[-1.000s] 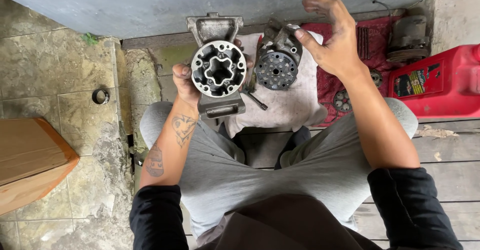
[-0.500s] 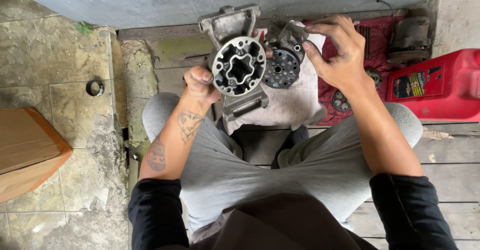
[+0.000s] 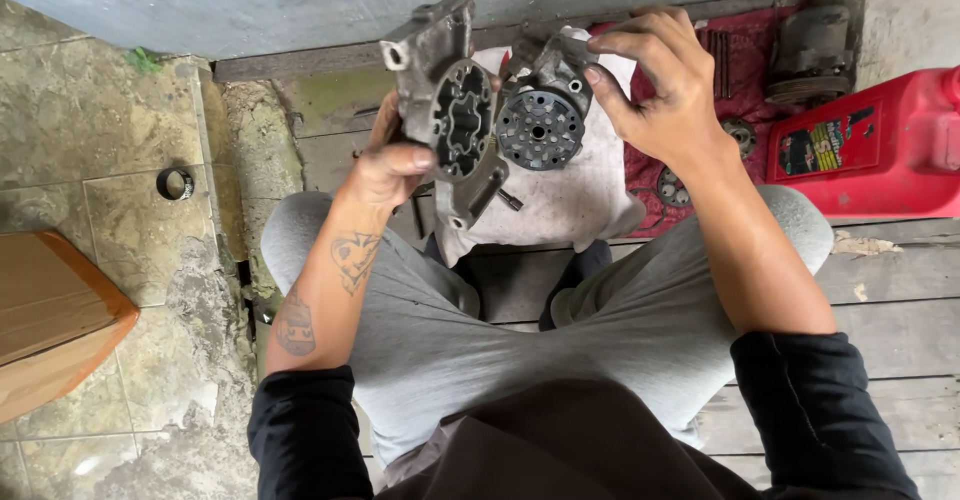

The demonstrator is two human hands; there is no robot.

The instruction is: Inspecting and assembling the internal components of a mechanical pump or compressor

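Housing halves sit apart in my hands above a white cloth [image 3: 580,200], so the unit is already split and nothing is rejoined yet. My left hand [image 3: 385,175] is clamped around the larger ported housing [image 3: 445,110]. My right hand [image 3: 665,95], fingers curled, pinches the smaller round cylinder block [image 3: 540,125] beside it.

The floor is part weathered wooden planks [image 3: 900,310], part stained stone tiles [image 3: 90,140]. On the planks lie a white cloth [image 3: 580,200], a red mat [image 3: 650,175] with gears and a red plastic canister [image 3: 880,150]. On the tiles rest a black ring [image 3: 175,183] and a cardboard box [image 3: 50,320].
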